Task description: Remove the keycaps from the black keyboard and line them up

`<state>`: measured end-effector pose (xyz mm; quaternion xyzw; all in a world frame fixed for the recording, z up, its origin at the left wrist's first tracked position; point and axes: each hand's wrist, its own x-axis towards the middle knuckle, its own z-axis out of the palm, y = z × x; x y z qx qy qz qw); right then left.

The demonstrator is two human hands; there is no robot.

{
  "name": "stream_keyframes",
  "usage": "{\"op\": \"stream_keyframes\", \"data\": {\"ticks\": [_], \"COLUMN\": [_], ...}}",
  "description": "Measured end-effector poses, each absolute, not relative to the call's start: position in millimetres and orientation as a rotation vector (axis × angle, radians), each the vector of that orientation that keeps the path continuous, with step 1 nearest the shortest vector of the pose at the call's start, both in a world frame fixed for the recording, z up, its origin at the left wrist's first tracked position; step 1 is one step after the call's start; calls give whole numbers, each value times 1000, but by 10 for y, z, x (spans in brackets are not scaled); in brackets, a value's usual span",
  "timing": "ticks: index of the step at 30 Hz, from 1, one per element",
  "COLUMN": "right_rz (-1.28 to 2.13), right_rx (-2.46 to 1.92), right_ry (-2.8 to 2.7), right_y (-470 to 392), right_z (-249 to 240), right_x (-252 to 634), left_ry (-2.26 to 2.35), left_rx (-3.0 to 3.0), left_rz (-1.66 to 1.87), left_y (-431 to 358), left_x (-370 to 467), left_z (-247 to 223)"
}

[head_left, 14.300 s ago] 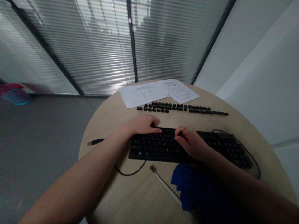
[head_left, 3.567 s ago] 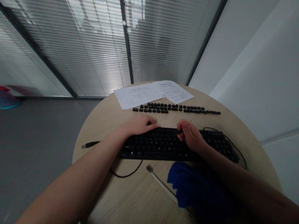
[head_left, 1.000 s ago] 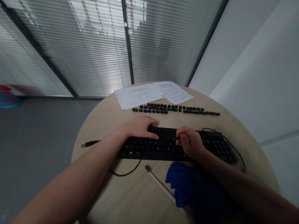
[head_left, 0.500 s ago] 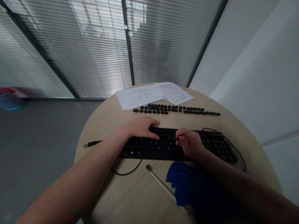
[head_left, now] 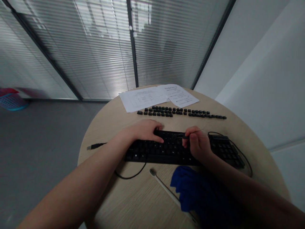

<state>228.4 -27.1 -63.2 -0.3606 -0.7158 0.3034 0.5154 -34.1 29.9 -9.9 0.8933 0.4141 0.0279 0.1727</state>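
Note:
A black keyboard (head_left: 164, 151) lies across the round table. My left hand (head_left: 147, 130) holds its far left part, the thumb on the keys and the fingers bent at the back edge. Over the right half of the letter keys, my right hand (head_left: 196, 141) is closed around a wire keycap puller (head_left: 185, 136). Its thin wire points left over the upper key rows; I cannot make out whether a keycap is in it. Beyond the keyboard, many loose black keycaps (head_left: 164, 111) stand in rows.
Printed papers (head_left: 147, 97) lie at the table's far edge. In front of the keyboard are a toothbrush (head_left: 164, 186) and a crumpled blue cloth (head_left: 188, 184). The cable's USB plug (head_left: 94, 146) lies at the left. A basket (head_left: 13, 100) stands on the floor.
My right hand has lifted slightly and shifted a little right with the keycap puller, whose wire now shows. My left hand has stayed on the keyboard.

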Motion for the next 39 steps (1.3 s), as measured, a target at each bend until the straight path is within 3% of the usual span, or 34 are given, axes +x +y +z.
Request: {"op": "stream_keyframes", "data": {"ticks": [10,23,39], "right_rz": [538,365,406], "right_rx": [-763,-466,-434], "right_ry": [-1851,-2023,-2114], "right_y": [-303,-334,-319], "right_z": [-610,-433,-392], "right_x": [2307,2247,2251], "left_ry": [857,709,838], "left_rx": [2129,1837,1792], "left_rz": [532,553,621], "left_y": [289,339,356], "left_x": [-430,-408,-430], "left_z": [-109,-195,-214]}}
